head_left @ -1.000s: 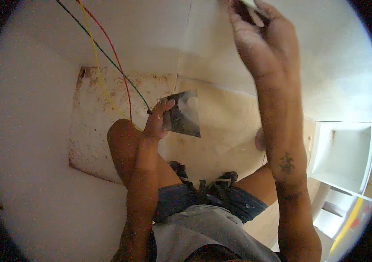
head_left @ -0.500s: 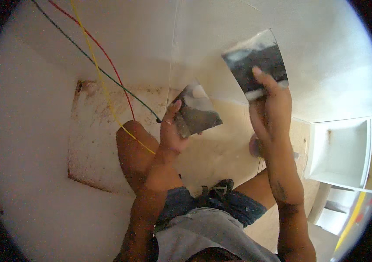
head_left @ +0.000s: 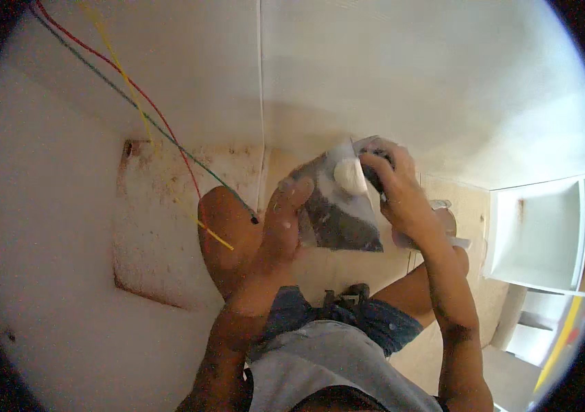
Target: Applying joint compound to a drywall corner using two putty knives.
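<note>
Between a rust-stained panel and white shelving, a person's left hand, fingers closed, grips one side of a broad scraper, probably to keep its face free; the right hand curls around a second scraper at its edge; behind, what looks like a round tub hides its contents; pale paste sits on the first blade

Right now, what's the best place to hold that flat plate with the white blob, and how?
I'd grip the flat plate by its left edge, coming from the left, with the thumb on top, as the left hand does. It's thin and flat, so pinching should suit it. The white blob and right hand are toward the upper right, so stay away from there.
</note>
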### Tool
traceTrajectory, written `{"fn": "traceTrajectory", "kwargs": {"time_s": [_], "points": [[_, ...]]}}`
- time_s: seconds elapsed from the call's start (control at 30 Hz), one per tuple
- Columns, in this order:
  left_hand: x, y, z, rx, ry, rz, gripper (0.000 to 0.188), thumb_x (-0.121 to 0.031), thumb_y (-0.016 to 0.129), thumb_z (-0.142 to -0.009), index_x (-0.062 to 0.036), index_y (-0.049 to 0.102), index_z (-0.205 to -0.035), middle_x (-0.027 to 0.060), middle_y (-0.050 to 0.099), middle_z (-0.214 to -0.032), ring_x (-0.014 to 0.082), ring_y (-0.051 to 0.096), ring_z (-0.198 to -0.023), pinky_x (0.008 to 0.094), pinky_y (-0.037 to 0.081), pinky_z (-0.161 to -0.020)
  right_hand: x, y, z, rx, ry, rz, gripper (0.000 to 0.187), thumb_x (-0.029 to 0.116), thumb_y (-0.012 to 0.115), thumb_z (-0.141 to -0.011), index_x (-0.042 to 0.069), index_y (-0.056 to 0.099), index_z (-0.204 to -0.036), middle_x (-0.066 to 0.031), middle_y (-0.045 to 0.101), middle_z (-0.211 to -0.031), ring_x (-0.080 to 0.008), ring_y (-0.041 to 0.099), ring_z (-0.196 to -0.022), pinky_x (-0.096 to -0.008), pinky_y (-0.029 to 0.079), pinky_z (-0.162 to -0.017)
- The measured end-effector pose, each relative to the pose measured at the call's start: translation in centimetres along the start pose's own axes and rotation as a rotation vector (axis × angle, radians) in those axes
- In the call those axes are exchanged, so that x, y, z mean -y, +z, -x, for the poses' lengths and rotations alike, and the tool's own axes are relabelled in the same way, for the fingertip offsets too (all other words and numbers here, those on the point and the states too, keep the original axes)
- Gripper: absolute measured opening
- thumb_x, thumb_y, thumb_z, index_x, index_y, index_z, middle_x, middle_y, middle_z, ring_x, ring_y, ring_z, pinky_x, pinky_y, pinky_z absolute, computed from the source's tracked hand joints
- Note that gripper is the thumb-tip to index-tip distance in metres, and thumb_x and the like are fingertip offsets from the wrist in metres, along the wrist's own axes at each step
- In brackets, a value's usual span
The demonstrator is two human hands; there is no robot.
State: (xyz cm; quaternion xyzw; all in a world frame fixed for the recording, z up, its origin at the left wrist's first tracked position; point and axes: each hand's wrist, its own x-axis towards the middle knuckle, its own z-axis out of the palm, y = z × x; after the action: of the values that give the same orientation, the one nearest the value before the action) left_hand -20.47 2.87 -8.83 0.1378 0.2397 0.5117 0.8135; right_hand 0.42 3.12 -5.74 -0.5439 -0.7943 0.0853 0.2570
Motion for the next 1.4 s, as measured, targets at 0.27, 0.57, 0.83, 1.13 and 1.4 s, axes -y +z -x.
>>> {"fn": "traceTrajectory", "kwargs": {"time_s": [0.27, 0.57, 0.83, 1.13, 1.4], "points": [[3.0, -10.6, -1.5, -0.024, 0.423, -0.435, 0.039, -0.025, 0.057, -0.092, 0.0, 0.055, -0.122, 0.0114, 0.061, -0.113, 0.023, 0.059, -0.107, 0.0375, 0.046, -0.094, 10.2, -4.9, -13.5, -0.692, -0.047, 0.136, 0.031, -0.001, 0.05, -0.087, -0.002, 0.052, -0.118, -0.0181, 0.056, -0.109, -0.0287, 0.054, -0.103, -0.0363, 0.045, -0.087], [3.7, -11.2, -1.8, -0.311, 0.563, -0.762, 0.04, -0.027, 0.064, -0.084, -0.0033, 0.061, -0.117, 0.0091, 0.063, -0.102, 0.0255, 0.062, -0.094, 0.0385, 0.047, -0.087, 0.4, 10.3, -13.4, -0.658, -0.044, 0.708, 0.049, 0.015, 0.06, -0.081, 0.021, 0.051, -0.129, -0.0132, 0.05, -0.126, -0.0374, 0.045, -0.118, -0.057, 0.036, -0.095], [3.4, -9.9, -3.2, -0.202, 0.029, 0.352, 0.04, -0.029, 0.064, -0.085, -0.0053, 0.059, -0.117, 0.0074, 0.065, -0.106, 0.0244, 0.064, -0.097, 0.0413, 0.054, -0.085, 4.4, 4.4, -2.9, -0.178, 0.016, 0.022, 0.051, 0.008, 0.067, -0.074, 0.01, 0.053, -0.123, -0.0127, 0.052, -0.124, -0.0297, 0.049, -0.117, -0.0389, 0.042, -0.095], [6.1, -3.7, -0.7, 0.02, -0.137, -0.214, 0.048, -0.029, 0.055, -0.094, 0.001, 0.048, -0.131, 0.0123, 0.061, -0.118, 0.024, 0.061, -0.105, 0.0355, 0.047, -0.09, -3.2, 3.1, 7.1, -0.188, 0.012, -0.156, 0.051, -0.002, 0.064, -0.073, 0.008, 0.053, -0.122, -0.0116, 0.053, -0.113, -0.0257, 0.055, -0.1, -0.0375, 0.047, -0.086], [7.6, -3.3, -0.9, 0.249, -0.077, 0.041, 0.047, -0.019, 0.057, -0.088, -0.0002, 0.047, -0.13, 0.0101, 0.061, -0.119, 0.0262, 0.06, -0.109, 0.0385, 0.046, -0.095, -0.3, -3.3, 9.8, -0.936, 0.975, -1.725, 0.037, 0.016, 0.064, -0.085, 0.007, 0.052, -0.119, -0.0119, 0.06, -0.11, -0.0269, 0.06, -0.103, -0.0386, 0.058, -0.071]]}}
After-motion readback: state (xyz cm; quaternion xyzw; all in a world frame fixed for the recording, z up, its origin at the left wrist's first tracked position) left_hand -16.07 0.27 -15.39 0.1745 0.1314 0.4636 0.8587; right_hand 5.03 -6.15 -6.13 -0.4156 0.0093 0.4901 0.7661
